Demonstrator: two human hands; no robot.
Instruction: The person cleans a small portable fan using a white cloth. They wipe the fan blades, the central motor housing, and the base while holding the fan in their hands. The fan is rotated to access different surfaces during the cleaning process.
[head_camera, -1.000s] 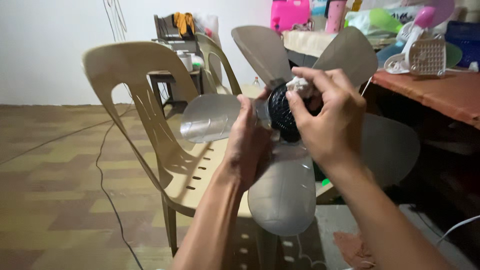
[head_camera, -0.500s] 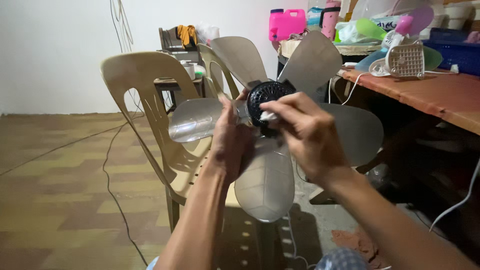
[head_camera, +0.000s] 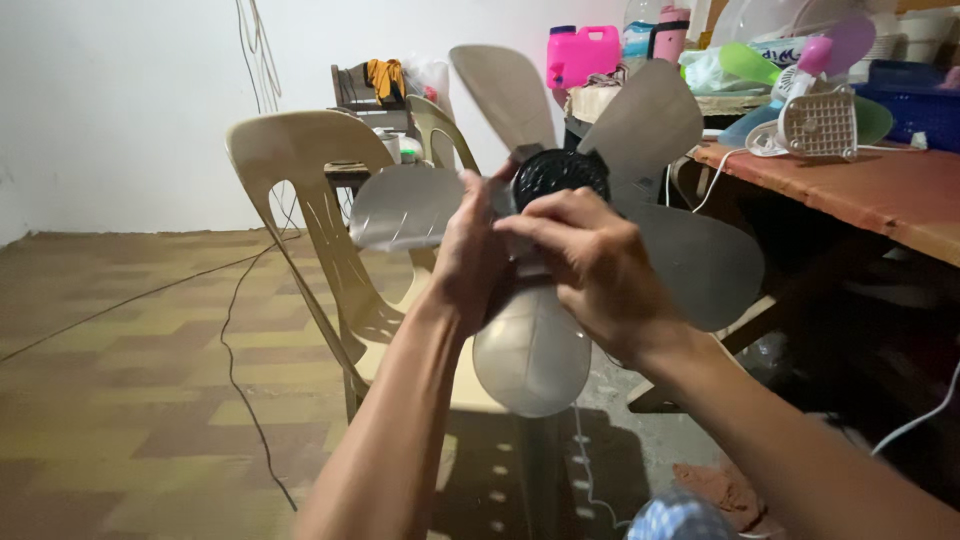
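Observation:
I hold a fan blade wheel (head_camera: 530, 350) of translucent grey plastic with several blades and a black ribbed hub (head_camera: 560, 172), up in front of me. My left hand (head_camera: 468, 255) grips it from the left, just beside the hub. Curled fingers of my right hand (head_camera: 592, 262) press on the wheel just below the hub. The small white wad from the earlier frames is hidden under those fingers.
A beige plastic chair (head_camera: 300, 170) stands right behind the wheel. At the right is a reddish wooden table (head_camera: 880, 195) with a small white desk fan (head_camera: 822, 115) and a pink jug (head_camera: 585, 50). A black cable (head_camera: 240, 360) crosses the floor; a rag (head_camera: 720, 485) lies below.
My right hand slid from the hub's top down across it to below the hub. The white wad went out of sight under the fingers. The wheel turned a little.

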